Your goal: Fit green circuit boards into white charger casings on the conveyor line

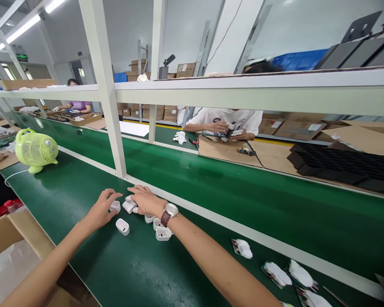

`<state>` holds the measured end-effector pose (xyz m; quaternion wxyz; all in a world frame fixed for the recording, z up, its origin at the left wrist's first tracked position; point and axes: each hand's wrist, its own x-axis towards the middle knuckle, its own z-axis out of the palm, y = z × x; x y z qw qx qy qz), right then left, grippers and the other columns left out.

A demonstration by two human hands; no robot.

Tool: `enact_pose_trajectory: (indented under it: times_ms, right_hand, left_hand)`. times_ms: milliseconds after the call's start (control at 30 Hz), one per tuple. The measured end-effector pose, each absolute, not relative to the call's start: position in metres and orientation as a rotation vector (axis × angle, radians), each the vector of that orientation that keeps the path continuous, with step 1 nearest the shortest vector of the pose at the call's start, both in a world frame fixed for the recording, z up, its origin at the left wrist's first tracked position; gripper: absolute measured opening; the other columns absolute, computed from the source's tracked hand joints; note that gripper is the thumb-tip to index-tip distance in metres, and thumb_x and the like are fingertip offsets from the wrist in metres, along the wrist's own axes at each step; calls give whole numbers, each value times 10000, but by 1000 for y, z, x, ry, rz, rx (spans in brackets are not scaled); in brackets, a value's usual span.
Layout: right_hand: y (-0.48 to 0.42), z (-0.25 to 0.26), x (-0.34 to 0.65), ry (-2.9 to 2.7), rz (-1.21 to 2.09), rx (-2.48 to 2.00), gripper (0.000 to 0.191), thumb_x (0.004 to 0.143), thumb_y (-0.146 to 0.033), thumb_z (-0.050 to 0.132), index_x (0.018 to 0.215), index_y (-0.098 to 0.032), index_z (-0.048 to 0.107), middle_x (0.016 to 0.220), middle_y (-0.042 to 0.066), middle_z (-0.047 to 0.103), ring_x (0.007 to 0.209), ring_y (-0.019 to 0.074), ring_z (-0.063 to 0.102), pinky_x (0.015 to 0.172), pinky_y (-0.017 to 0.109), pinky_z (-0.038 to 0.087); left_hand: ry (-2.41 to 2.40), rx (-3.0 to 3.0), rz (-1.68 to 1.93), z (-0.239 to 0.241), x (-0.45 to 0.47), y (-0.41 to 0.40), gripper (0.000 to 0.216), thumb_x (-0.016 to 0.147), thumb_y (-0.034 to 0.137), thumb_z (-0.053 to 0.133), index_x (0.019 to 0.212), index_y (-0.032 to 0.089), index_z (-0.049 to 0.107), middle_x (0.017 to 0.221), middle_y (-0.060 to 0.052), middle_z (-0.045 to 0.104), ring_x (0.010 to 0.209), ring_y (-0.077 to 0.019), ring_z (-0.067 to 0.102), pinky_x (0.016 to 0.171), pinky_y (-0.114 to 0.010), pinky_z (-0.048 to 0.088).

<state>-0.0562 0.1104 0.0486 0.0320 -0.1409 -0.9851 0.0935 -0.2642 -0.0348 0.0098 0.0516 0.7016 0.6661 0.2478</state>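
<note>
Lime-green fan (36, 148) on a bench (147, 266) — open carton (30, 232) alongside.

Rounded white casings (122, 227) lie clustered on the green tabletop (141, 273).

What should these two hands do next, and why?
Probably the left hand should steady the small, rounded white plastic housing with thumb and fingers: it sits right between them, while the right hand is busy at other small white plastic pieces beside it.
</note>
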Motion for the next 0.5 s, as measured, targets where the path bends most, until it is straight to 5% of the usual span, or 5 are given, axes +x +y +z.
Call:
enact_pose_trajectory:
  times_ms: [133, 233, 367, 500]
  right_hand:
    - [106, 58, -67, -3040, 290, -352, 260, 804, -19, 680, 985, -182, 772, 1520, 136, 589, 1458, 346, 445, 1145, 506, 390]
    - [111, 67, -63, -3021, 355, -359, 229, 827, -32, 657, 952, -185, 771, 1411, 131, 667, 1386, 331, 522, 1130, 486, 405]
    - [129, 71, -37, -2925, 518, -483, 299, 932, -156, 611, 1194, -226, 736, 1457, 96, 650, 1338, 302, 587, 1054, 404, 476]
    - [133, 60, -12, -2813, 706, -583, 350, 1047, -227, 471, 1328, -240, 680, 1417, 66, 687, 1215, 241, 679, 958, 321, 535]
  left_hand:
    - [1990, 2059, 699, 5, -265, -32, 542, 879, 166, 595, 1410, 275, 591, 1379, -118, 608, 1312, -333, 576, 1134, -557, 499]
    - [1867, 2018, 608, 10, -271, -41, 862, 804, 102, 622, 1606, 334, 406, 1594, -117, 476, 1419, -334, 518, 1102, -511, 542]
    - [1686, 1878, 419, 20, -274, -52, 1263, 711, 155, 807, 1699, 446, 76, 1779, -110, 141, 1509, -384, 432, 1051, -484, 580]
    - [1662, 1866, 472, 15, -247, -47, 1417, 630, 310, 968, 1701, 441, 51, 1779, -136, 109, 1530, -431, 393, 1082, -524, 555]
